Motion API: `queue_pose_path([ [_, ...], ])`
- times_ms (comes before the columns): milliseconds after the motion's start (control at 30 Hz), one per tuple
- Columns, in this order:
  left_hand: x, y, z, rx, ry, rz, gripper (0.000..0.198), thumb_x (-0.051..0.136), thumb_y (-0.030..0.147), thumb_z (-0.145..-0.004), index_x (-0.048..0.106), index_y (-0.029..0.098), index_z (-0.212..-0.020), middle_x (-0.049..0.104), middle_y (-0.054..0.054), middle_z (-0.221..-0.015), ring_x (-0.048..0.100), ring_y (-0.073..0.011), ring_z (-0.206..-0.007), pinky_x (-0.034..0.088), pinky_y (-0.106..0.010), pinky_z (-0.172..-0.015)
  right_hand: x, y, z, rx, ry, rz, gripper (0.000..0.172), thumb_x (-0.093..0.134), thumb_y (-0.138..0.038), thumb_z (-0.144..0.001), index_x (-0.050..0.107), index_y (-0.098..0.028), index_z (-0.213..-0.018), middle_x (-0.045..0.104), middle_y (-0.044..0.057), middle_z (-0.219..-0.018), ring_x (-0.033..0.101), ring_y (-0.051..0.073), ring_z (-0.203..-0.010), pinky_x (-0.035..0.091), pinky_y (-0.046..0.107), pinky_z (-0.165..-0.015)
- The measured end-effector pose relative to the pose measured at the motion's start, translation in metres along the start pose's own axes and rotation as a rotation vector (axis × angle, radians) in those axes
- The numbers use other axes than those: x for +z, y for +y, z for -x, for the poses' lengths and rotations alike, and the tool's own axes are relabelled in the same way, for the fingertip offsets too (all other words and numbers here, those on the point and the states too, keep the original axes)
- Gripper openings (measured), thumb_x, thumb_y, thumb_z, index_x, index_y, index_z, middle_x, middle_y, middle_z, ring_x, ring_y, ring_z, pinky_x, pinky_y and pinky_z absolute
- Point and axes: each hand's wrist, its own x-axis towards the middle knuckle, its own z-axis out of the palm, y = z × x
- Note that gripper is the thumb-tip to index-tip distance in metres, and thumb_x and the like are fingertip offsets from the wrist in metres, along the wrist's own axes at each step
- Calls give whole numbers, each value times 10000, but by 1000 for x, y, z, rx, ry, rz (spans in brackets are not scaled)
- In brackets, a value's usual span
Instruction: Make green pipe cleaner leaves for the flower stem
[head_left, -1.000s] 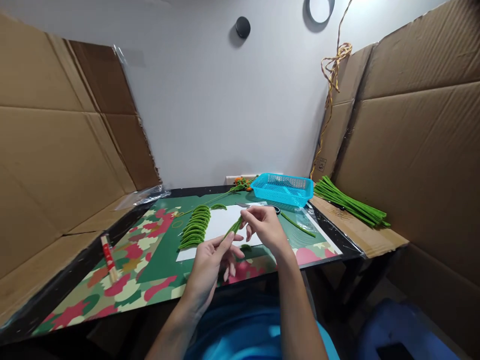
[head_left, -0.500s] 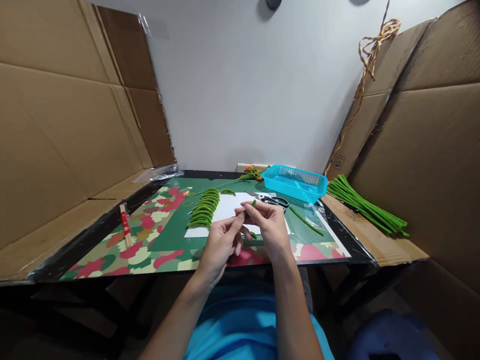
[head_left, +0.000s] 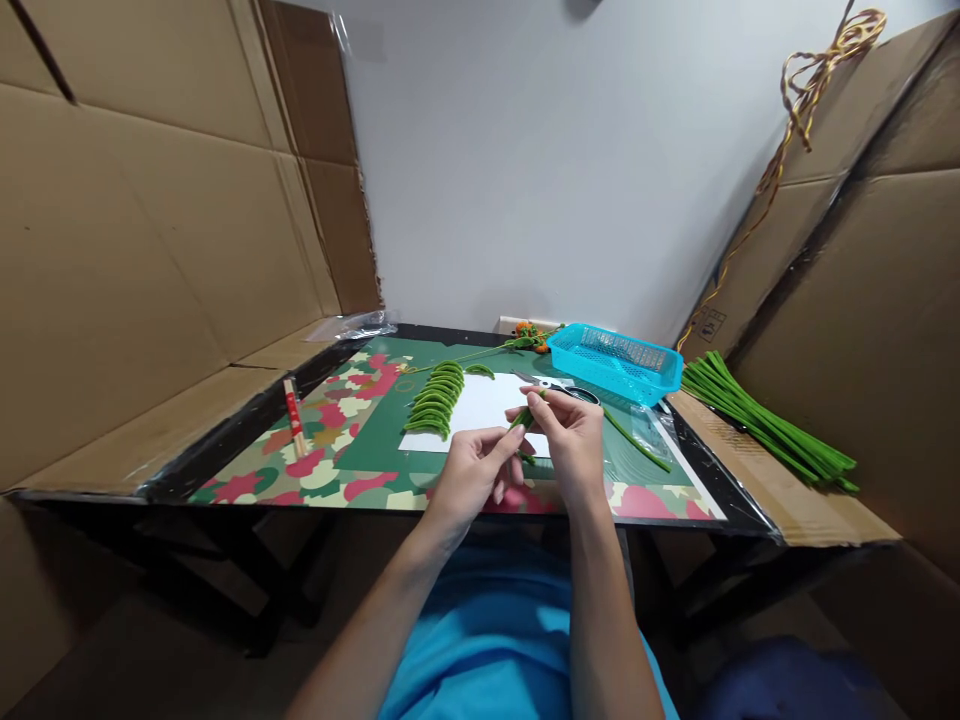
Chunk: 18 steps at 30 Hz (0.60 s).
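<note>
Your left hand is partly closed, its thumb and forefinger pinching the lower end of a fuzzy green piece, while its other fingers curl loosely. Your right hand has thumb and fingertips drawn together on the upper end, so the piece slants between your two hands, above the worktop toward its near edge; your fingers hide its full shape. Left of your left hand, plush, crescent-shaped green pieces overlap in a neat column along the left edge of a smooth white sheet. Metal scissors with dark looped handles lie just beyond your right hand. A perforated blue plastic basket sits at the worktop's far right corner.
</note>
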Motion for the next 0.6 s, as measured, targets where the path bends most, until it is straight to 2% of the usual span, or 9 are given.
queue_pose_path([
  [100, 0, -3, -2, -26, 17, 48, 474, 710, 596, -866, 667, 144, -727, 556, 29, -466, 369, -49, -323, 235, -175, -351, -3, -2, -1, 22, -73, -21, 379, 797, -496, -869, 819, -145, -1011, 834, 113, -886, 801, 266, -780, 678, 403, -726],
  [167, 0, -5, -5, -40, 28, 51, 485, 704, 609, -864, 637, 153, -712, 524, 41, -445, 347, -47, -311, 212, -173, -342, -6, 0, -3, 28, -70, -25, 376, 794, -500, -872, 825, -146, -995, 837, 115, -906, 803, 267, -785, 683, 413, -740],
  [300, 0, -6, -9, -12, 31, 27, 476, 710, 605, -864, 653, 152, -731, 499, 55, -469, 338, -45, -326, 199, -177, -347, -6, 5, -5, -31, 32, 18, 376, 805, -479, -868, 837, -129, -1003, 837, 115, -891, 806, 273, -791, 687, 412, -738],
  [400, -2, -4, -8, 43, 37, -30, 496, 759, 593, -828, 645, 144, -649, 476, 48, -497, 344, -44, -363, 206, -189, -360, -2, 5, -6, -32, 82, 13, 412, 820, -492, -846, 834, -122, -1025, 837, 126, -899, 810, 284, -773, 682, 395, -672],
  [533, -4, -3, -5, 93, 105, -38, 503, 773, 548, -831, 632, 143, -567, 466, 32, -489, 328, -48, -405, 210, -202, -386, 3, 4, -6, 39, -32, -69, 402, 859, -465, -810, 822, -154, -1062, 838, 130, -980, 821, 294, -802, 670, 372, -661],
  [600, -5, -5, -5, 92, 117, -37, 483, 773, 515, -831, 645, 146, -546, 471, 24, -461, 318, -55, -404, 202, -211, -390, 6, 5, -6, 21, -53, -80, 345, 887, -409, -778, 834, -169, -1021, 841, 114, -967, 822, 294, -803, 667, 368, -678],
])
